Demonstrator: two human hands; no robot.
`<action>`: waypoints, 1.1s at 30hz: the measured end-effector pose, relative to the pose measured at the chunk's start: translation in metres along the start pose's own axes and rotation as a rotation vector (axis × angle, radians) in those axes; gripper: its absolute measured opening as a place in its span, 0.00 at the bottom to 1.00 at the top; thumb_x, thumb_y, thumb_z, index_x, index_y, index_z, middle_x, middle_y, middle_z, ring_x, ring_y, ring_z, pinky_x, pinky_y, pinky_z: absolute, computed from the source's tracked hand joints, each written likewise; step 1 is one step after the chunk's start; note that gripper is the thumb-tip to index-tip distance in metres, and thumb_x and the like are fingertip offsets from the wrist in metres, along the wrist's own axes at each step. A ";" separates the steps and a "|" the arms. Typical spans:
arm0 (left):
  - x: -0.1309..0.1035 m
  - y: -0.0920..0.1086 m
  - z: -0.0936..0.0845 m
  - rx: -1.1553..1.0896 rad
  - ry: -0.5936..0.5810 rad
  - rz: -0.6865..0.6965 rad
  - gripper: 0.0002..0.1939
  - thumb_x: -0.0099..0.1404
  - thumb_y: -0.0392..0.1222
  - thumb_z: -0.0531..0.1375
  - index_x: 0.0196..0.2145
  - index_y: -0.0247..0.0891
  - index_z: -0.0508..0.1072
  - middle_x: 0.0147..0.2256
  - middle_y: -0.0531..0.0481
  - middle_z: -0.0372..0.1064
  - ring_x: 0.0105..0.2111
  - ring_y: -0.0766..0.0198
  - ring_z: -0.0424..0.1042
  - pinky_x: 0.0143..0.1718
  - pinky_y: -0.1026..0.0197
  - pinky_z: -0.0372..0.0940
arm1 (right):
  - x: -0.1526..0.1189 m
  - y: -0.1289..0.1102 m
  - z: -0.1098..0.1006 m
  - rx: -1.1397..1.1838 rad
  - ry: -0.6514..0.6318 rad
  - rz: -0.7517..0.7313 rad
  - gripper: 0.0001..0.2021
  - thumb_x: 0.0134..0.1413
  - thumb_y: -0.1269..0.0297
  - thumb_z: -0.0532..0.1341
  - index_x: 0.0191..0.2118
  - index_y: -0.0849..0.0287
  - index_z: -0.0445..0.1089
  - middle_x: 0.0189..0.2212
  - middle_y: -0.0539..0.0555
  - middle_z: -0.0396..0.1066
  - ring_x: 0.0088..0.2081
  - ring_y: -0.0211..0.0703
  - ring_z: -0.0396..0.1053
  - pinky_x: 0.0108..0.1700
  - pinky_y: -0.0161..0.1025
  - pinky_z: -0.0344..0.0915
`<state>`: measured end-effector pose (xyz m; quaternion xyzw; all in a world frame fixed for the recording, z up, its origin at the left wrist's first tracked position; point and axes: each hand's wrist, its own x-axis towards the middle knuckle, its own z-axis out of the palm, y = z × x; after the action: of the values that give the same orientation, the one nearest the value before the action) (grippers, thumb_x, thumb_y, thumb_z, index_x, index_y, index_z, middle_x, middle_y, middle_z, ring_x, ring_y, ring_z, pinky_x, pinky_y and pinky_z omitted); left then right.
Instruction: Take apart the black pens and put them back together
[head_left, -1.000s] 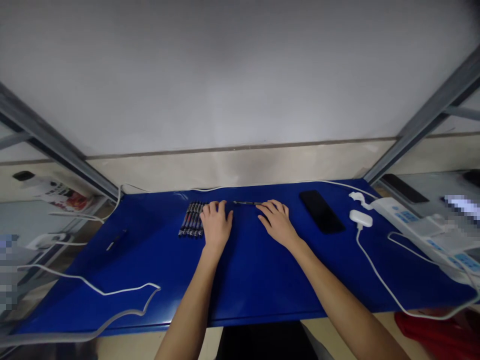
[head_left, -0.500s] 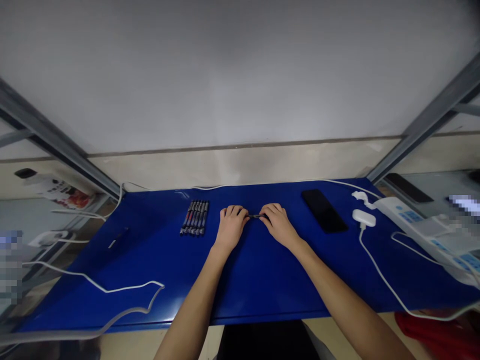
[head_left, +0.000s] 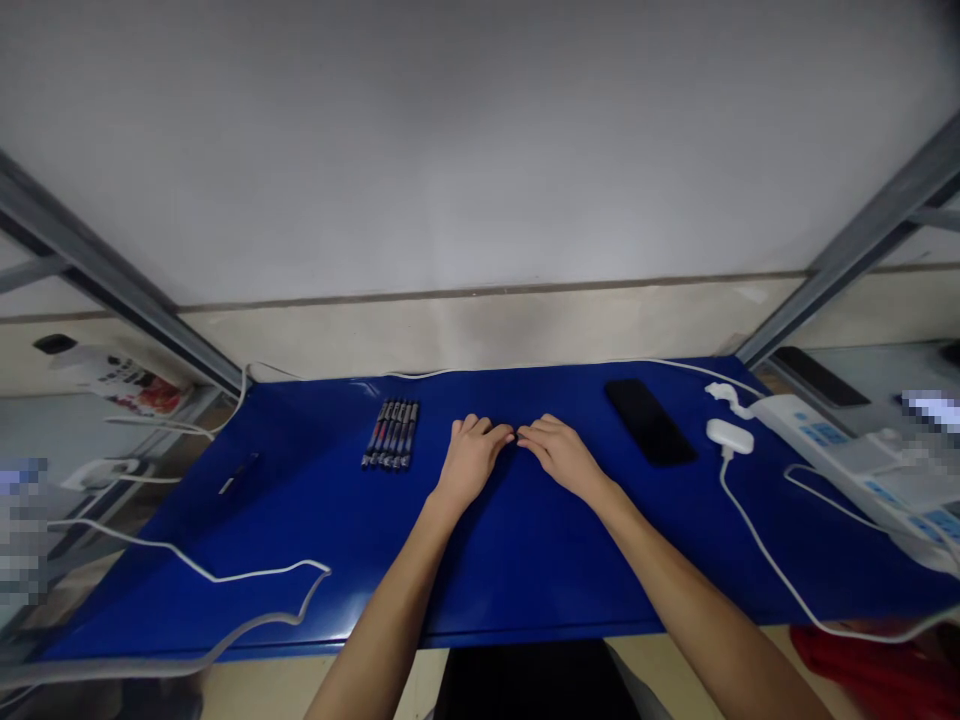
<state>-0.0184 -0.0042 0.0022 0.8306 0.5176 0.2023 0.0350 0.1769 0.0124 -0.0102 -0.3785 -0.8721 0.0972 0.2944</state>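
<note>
Over the middle of the blue table (head_left: 517, 560), my left hand (head_left: 471, 458) and my right hand (head_left: 559, 450) face each other with fingertips almost meeting. Both are closed on a dark pen (head_left: 517, 437); only a tiny bit of it shows between the fingertips, and the fingers cover the rest. Left of my left hand lies a neat row of several dark pens (head_left: 391, 435), side by side. One of them has red on its barrel.
A black phone (head_left: 649, 422) lies right of my right hand. Beyond it are a white earbud case (head_left: 729, 436) on a cable and a white power strip (head_left: 847, 460). A dark pen-like object (head_left: 238, 474) and a white cable (head_left: 255, 575) lie at left. The wall (head_left: 480, 330) borders the back.
My fingertips have come closer together, so less of the pen shows between them. The row of pens and the phone stay in place.
</note>
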 end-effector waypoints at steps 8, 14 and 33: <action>0.001 0.003 0.001 -0.048 0.013 -0.036 0.18 0.75 0.49 0.45 0.45 0.46 0.73 0.33 0.50 0.68 0.38 0.60 0.61 0.41 0.56 0.50 | 0.002 -0.007 -0.008 0.119 0.084 0.160 0.10 0.65 0.60 0.57 0.38 0.56 0.74 0.33 0.54 0.75 0.35 0.45 0.69 0.42 0.42 0.66; 0.001 0.002 0.006 -0.010 0.017 -0.014 0.17 0.75 0.44 0.44 0.43 0.42 0.71 0.37 0.49 0.67 0.39 0.60 0.61 0.44 0.55 0.52 | 0.005 -0.007 -0.009 0.411 0.062 0.429 0.12 0.63 0.59 0.57 0.31 0.56 0.73 0.23 0.49 0.72 0.26 0.40 0.69 0.31 0.37 0.64; 0.000 0.006 0.009 -0.014 -0.022 0.012 0.17 0.76 0.45 0.43 0.40 0.41 0.70 0.36 0.49 0.66 0.38 0.60 0.60 0.39 0.57 0.51 | 0.006 -0.006 -0.004 0.535 0.110 0.408 0.10 0.61 0.60 0.59 0.44 0.56 0.72 0.30 0.51 0.73 0.33 0.41 0.71 0.39 0.39 0.67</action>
<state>-0.0094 -0.0055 -0.0043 0.8356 0.5108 0.1970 0.0453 0.1723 0.0129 -0.0023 -0.4593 -0.7049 0.3586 0.4044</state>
